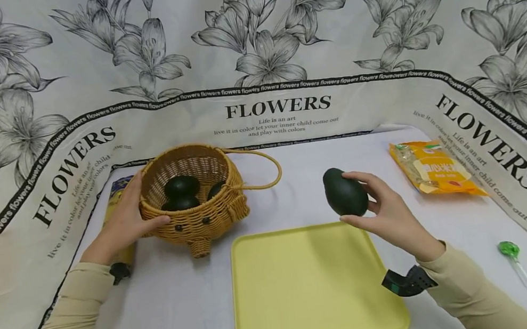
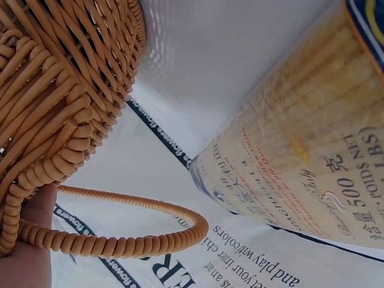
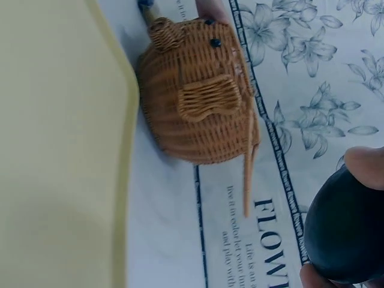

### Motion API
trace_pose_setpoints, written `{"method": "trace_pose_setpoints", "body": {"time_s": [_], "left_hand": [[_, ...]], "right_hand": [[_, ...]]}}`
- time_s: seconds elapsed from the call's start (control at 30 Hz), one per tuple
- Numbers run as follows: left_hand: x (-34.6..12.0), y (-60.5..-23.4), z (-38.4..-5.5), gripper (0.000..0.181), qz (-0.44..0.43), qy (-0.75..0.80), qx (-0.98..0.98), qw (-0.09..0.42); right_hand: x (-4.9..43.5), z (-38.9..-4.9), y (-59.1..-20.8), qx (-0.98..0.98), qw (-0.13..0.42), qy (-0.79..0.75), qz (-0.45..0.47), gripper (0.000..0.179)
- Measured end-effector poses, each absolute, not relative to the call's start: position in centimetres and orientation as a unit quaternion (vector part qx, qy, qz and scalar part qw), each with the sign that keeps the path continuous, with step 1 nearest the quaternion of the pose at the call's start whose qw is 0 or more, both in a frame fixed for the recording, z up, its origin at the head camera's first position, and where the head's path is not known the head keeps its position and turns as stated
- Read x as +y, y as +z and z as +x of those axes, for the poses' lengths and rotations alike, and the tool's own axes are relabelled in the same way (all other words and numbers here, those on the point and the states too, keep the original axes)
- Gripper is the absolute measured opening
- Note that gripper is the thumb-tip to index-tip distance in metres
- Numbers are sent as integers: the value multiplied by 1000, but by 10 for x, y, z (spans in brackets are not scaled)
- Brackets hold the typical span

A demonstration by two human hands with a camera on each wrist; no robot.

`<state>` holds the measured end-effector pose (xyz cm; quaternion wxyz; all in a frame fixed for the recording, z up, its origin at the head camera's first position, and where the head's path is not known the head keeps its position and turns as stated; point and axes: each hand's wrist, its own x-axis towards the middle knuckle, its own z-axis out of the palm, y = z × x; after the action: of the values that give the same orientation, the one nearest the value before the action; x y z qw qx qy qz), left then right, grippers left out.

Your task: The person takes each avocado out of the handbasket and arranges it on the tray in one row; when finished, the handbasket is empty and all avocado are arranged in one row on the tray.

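My right hand point(image 1: 388, 207) holds a dark green avocado point(image 1: 345, 192) between thumb and fingers, above the far right edge of the yellow tray point(image 1: 315, 287). In the right wrist view the avocado point(image 3: 345, 231) shows at the right side, with fingertips around it. On the left, my left hand point(image 1: 121, 217) grips the side of a wicker basket point(image 1: 196, 217), its thumb over the front rim. Three dark avocados point(image 1: 181, 186) lie in the basket, one partly hidden by the wall. The basket has an animal face, and its loop handle point(image 1: 274, 174) points right.
A spaghetti pack point(image 2: 300, 150) lies left of the basket, partly behind my left arm. An orange snack bag point(image 1: 437, 167) is at the back right. A green lollipop point(image 1: 510, 250) lies near the right edge. Flower-printed cloth point(image 1: 271, 51) surrounds the white table.
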<state>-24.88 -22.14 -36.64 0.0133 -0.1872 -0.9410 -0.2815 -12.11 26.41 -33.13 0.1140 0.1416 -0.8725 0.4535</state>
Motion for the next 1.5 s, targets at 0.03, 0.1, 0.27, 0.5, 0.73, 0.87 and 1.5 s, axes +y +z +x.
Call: {"method": "trace_pose_setpoints", "body": {"time_s": [0.03,0.1,0.27,0.5,0.73,0.87,1.5], "left_hand": [[-222,-366,-249,121,-188,-282,-941,15],[-222,-364,-249,121,-189,-282,-941,18],[-222,-362,-249,120,-190,-277,-942,21],[-222,-363,-248,120,-184,-277,-943,16],[-221,-365,-247,120,-185,-277,-943,10],[-221,-366,-248,120,-186,-276,-943,10],[-220,-363,-245,120,-179,-280,-943,4]], "right_hand": [[266,-119,-334,-874,116,452,136,77],[269,-114,-341,-877,117,449,127,77],[277,-108,-358,-880,107,451,106,75],[287,-105,-381,-885,96,447,87,73],[291,-103,-399,-896,85,430,72,72],[293,-101,-407,-896,74,432,70,71],[296,-98,-430,-915,81,391,59,72]]}}
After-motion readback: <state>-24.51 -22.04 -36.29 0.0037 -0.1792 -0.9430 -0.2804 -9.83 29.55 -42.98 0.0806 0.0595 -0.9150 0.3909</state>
